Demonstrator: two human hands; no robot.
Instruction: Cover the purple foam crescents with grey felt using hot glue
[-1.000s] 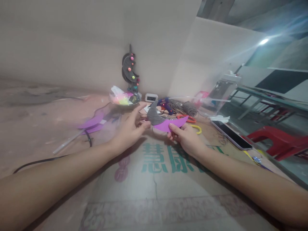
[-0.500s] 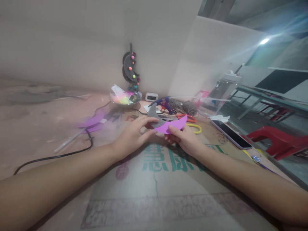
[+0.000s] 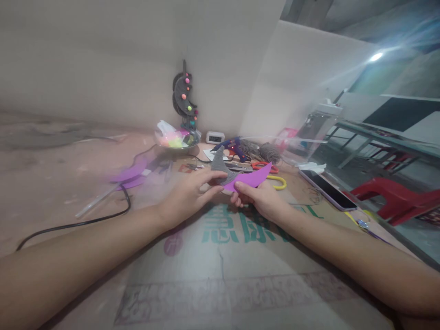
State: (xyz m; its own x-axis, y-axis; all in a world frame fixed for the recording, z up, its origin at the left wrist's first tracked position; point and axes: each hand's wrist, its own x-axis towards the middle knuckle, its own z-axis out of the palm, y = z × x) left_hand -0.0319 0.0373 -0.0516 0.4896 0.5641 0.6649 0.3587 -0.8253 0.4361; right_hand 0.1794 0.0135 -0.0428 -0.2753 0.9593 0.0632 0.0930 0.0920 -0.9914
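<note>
Between my hands is a crescent of purple paper or card (image 3: 252, 178), its other half covered in grey yarn (image 3: 219, 166) that rises to a point. My left hand (image 3: 197, 188) pinches the yarn-covered part between thumb and fingers. My right hand (image 3: 263, 198) grips the bare purple part, thumb on top and fingers curled beneath. Below my hands lies a cardboard sheet (image 3: 178, 284) with green printed characters. Behind the crescent are orange-handled scissors (image 3: 273, 167), and a yellow handle loop (image 3: 280, 183) shows beside my right hand.
A dark crescent ornament with coloured balls (image 3: 182, 95) hangs at the wall above a bowl (image 3: 177, 141). Nearby are a small white clock (image 3: 215, 137), a blue glue gun (image 3: 235, 147) and grey yarn (image 3: 270, 152). A phone (image 3: 328, 189) lies right; purple pieces (image 3: 132, 174) and a black cable (image 3: 74, 225) left.
My right thumb has shifted slightly left along the purple part, whose tip now points a little higher. My left hand keeps its pinch. The whole view has moved slightly.
</note>
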